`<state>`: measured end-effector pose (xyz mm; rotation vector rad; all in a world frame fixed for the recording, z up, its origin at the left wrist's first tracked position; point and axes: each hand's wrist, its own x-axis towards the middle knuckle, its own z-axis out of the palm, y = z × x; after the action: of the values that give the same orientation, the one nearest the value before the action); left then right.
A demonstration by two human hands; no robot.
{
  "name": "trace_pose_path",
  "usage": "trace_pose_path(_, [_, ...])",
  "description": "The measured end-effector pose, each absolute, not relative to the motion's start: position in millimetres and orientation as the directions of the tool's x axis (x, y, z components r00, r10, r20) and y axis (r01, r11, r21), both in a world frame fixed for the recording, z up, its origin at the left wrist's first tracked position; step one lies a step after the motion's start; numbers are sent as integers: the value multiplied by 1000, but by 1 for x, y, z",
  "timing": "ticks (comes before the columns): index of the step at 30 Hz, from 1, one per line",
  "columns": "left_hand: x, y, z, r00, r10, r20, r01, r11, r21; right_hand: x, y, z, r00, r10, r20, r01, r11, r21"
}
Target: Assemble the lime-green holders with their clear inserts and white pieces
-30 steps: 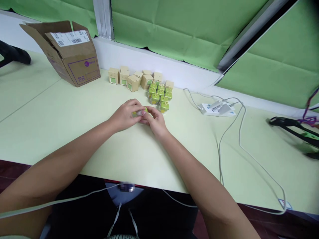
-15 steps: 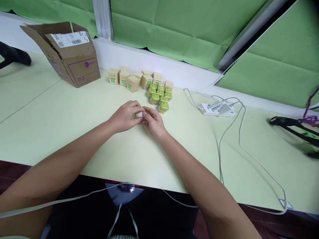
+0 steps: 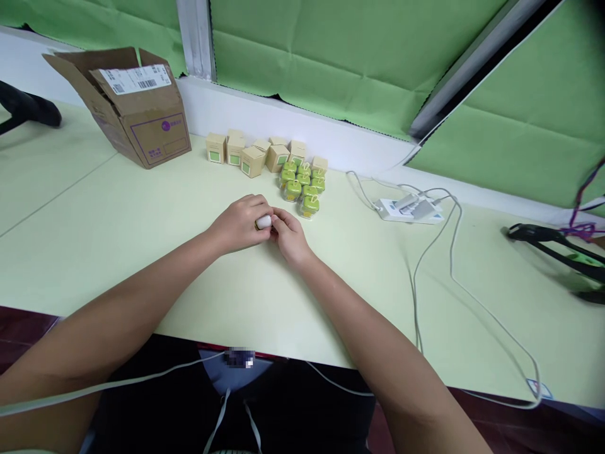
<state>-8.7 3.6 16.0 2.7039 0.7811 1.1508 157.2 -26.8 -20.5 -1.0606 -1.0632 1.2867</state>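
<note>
My left hand and my right hand meet over the table, fingers curled together. Between them shows a small white rounded piece with a dark yellow-green edge; its kind cannot be made out. The left fingers wrap round it, and the right thumb and fingers pinch at its right side. Fingers hide part of it. Just beyond my right hand stand several small clear containers with green lids and loops on top. Behind them and to the left are several small tan cardboard boxes with green squares.
An open brown carton stands at the back left. At the right lies a white power strip with plugs, its cables looping toward the front edge. A black stand-like object is at the far right. Green sheets cover the windows.
The hands have shifted slightly in their grip, and more of the white piece shows between them. The view has tilted a little; the containers and boxes stay put.
</note>
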Motion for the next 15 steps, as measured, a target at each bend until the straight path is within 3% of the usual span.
trace_pose_path(8, [-10, 3, 15, 551, 498, 670, 428, -858, 286, 159, -30, -13, -40, 999, -23, -307, -34, -951])
trace_pose_path(15, [-11, 1, 16, 464, 569, 679, 411, -817, 404, 164, -31, -2, -51, 996, -68, -435, -84, -897])
